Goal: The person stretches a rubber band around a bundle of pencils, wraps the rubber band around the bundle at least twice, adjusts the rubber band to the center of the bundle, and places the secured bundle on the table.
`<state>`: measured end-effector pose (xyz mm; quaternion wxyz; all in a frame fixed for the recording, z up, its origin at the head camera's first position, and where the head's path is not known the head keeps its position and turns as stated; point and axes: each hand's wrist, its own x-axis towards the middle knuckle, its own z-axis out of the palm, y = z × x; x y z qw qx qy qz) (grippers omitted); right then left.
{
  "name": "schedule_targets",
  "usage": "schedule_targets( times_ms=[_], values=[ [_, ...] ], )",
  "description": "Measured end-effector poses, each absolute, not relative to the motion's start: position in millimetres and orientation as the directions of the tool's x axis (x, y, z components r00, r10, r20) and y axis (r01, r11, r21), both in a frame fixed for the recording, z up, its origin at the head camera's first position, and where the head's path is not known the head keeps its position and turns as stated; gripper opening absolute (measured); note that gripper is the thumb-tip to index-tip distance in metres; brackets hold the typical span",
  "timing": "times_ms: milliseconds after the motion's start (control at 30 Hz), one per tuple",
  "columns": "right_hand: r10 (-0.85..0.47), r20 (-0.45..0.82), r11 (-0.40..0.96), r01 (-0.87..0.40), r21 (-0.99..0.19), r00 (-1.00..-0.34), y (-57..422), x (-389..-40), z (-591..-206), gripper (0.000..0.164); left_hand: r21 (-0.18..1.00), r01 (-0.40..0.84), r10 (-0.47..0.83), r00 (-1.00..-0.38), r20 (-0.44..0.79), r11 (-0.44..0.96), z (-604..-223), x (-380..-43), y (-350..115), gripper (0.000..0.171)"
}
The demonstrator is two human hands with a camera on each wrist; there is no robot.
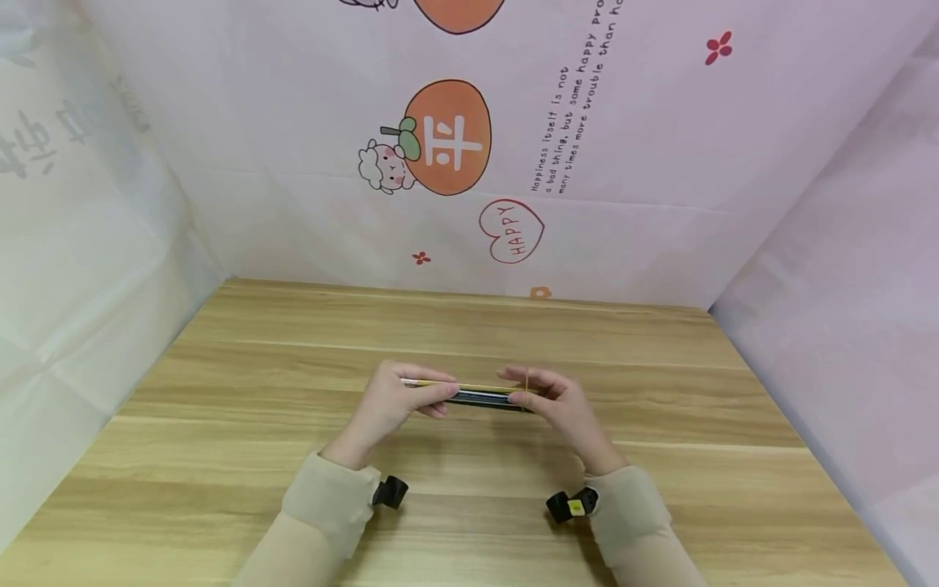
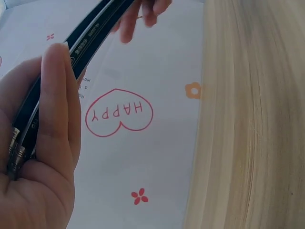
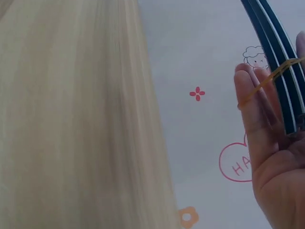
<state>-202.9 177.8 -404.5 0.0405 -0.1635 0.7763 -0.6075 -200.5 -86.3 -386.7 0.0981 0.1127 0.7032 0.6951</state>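
Observation:
A bundle of several pencils, mostly dark green with one yellow, is held level above the table between both hands. My left hand grips one end, thumb in front and fingers behind. In the left wrist view, metal ferrules show near that palm. My right hand is at the other end, its thumb against the pencils. A tan rubber band crosses the pencils there and is stretched over a fingertip of the right hand. Part of the band's loop is hidden.
The wooden table lies below the hands. A printed white cloth stands behind it, with further cloth sides at left and right. Black wrist cameras sit on both cuffs.

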Motion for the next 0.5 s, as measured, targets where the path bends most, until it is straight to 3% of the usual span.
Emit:
schedule_targets(
  times_ms=[133,333,500],
  values=[
    [-0.286,0.078,0.16,-0.127,-0.979,-0.955,179.2,-206.0,-409.3,0.038,0.996,0.047,0.357,-0.934,0.017,0.074,-386.3,-199.1,-83.8,0.024],
    [-0.292,-0.056,0.044,0.045,-0.998,-0.955,185.2,-212.6,-413.8,0.01,0.996,0.013,0.439,-0.898,-0.027,0.088,-391.7,-198.7,-79.2,0.023],
    [-0.367,-0.113,0.0,0.121,-0.993,-0.923,184.8,-208.8,-410.9,0.019,1.0,0.007,0.434,-0.901,-0.007,0.029,-395.8,-200.1,-82.9,0.027]
  ],
)
